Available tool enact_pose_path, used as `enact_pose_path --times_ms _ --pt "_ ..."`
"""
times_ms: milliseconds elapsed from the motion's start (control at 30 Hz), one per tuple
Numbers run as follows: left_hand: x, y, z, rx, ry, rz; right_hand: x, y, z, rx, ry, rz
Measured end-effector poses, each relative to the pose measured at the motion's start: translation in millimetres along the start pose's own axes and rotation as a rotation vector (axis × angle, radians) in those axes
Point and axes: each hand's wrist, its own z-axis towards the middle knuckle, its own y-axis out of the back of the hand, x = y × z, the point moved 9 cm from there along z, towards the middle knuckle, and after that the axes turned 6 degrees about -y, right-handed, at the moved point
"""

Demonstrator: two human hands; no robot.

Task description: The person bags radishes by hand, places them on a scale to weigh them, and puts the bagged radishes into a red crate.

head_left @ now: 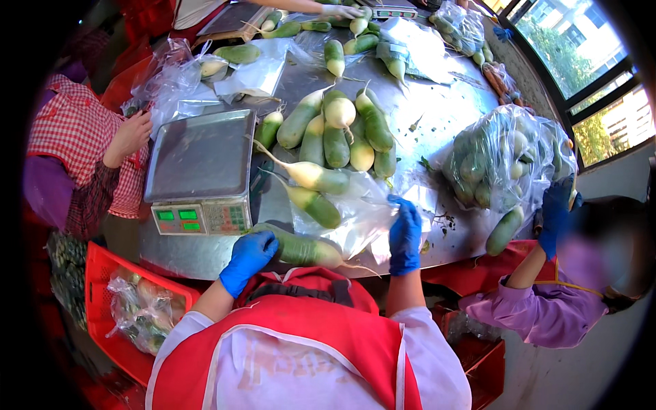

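Note:
My left hand (250, 262), in a blue glove, grips the leafy end of a green radish (301, 251) lying along the table's near edge, its thin root pointing right. Pinched in the blue-gloved fingers of my right hand (405, 236) is the edge of a clear plastic bag (362, 208), which spreads flat over the metal table (273, 205). Two more radishes lie beside the bag, one pale-tipped radish (311, 175) and a greener radish (314, 206) nearer me. Beyond them rises a heap of green radishes (336, 140).
A scale (199, 160) stands left of the radishes. At right, a co-worker's blue-gloved hand (557, 212) is near a large bag of radishes (506, 160). Another person's hand (130, 137) is at left. A red crate (102, 280) holding bagged produce stands lower left.

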Motion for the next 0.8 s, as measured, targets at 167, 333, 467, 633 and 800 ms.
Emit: enact_pose_path --times_ms 167,333,467,633,800 --pt "-17 -18 16 0.18 -0.022 -0.484 27 -4 -10 0.049 -0.015 0.017" --pt "-73 -47 67 0.004 -0.001 -1.289 11 -46 -47 0.181 -0.028 -0.228" --pt "-77 -88 66 0.358 0.267 -1.465 -15 -58 -65 0.215 -0.038 -0.295" --pt "-101 -23 35 0.322 0.097 -1.375 -103 20 -43 0.058 0.02 -0.419" --pt "-63 80 -4 0.035 0.159 -1.507 -90 11 -37 -0.047 -0.04 -0.567"
